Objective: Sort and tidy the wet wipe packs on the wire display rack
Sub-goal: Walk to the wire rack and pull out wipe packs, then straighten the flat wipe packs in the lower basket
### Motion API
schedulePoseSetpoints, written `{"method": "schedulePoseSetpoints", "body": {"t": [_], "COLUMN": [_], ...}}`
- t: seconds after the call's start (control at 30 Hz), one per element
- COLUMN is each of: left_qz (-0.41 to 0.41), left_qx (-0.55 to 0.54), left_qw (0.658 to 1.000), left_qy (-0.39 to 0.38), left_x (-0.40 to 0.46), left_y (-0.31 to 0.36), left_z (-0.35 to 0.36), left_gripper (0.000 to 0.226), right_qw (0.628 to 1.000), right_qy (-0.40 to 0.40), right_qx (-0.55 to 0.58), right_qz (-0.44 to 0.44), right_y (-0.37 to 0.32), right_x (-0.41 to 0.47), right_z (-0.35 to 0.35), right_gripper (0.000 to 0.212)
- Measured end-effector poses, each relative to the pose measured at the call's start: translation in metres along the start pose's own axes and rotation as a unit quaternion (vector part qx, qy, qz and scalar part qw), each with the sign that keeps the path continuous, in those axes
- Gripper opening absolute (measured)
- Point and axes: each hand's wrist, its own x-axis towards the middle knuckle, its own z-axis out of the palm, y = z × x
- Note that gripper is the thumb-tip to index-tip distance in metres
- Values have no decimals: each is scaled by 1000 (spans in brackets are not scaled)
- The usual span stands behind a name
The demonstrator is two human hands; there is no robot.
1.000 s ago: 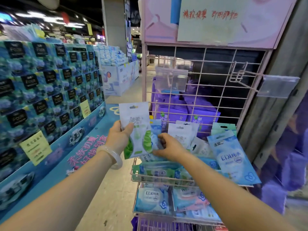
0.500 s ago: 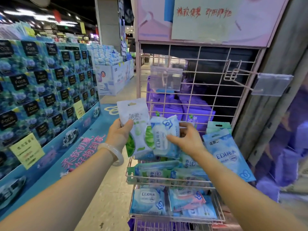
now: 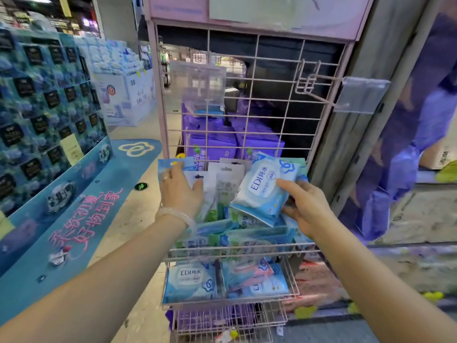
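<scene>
A pink wire display rack (image 3: pixel 249 250) stands before me with wet wipe packs heaped in its baskets. My right hand (image 3: pixel 301 206) grips a blue-and-white EDI wet wipe pack (image 3: pixel 262 191), tilted above the right side of the upper basket. My left hand (image 3: pixel 179 190) presses on a row of upright white and green packs (image 3: pixel 222 186) at the basket's left, fingers around their tops and on a light blue pack (image 3: pixel 170 165). Teal packs (image 3: pixel 247 237) lie flat along the basket's front. The lower basket holds more EDI packs (image 3: pixel 190 280).
An empty hook with a clear price tag holder (image 3: pixel 361 95) juts from the rack's upper right. Purple packs (image 3: pixel 212 144) are stacked behind the grid. A blue tissue display (image 3: pixel 49 100) fills the left. A grey pillar (image 3: pixel 366 82) stands at the right. A third basket (image 3: pixel 230 323) sits below.
My left hand lowered its white-green pack into the upper basket's left side. My right hand carried the EDI pack rightward over the basket. The view tilted downward.
</scene>
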Motion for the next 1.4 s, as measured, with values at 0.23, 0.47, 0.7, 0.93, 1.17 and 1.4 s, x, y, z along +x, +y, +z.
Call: {"method": "schedulePoseSetpoints", "body": {"t": [0.23,0.47,0.7,0.93,1.17,1.4], "left_qz": [-33,-132,-140,-291,-445,-282], "left_qx": [-301,-366,-248,-193,-329,-284], "left_qw": [917,883,870,841,807,916], "left_qy": [-260,-261,-403,-413,-208,-2], "left_x": [-47,-72,-107,-159,-188,-124], "left_y": [16,-14,-64,-124,-152,-138], "left_z": [1,-13,-23,15,46,52], "left_gripper": [51,74,60,69,64,47], "right_qw": [997,986,973,959,948,946], "right_qy": [-72,-150,-175,-70,-10,-6], "right_qx": [12,-28,-53,-13,33,131], "right_qz": [2,61,138,276,317,295], "right_y": [12,25,91,183,219,206], "right_x": [-20,-55,-115,-142,-133,-79], "right_z": [27,31,-1,-25,-21,47], "right_gripper": [40,37,56,48,40,27]}}
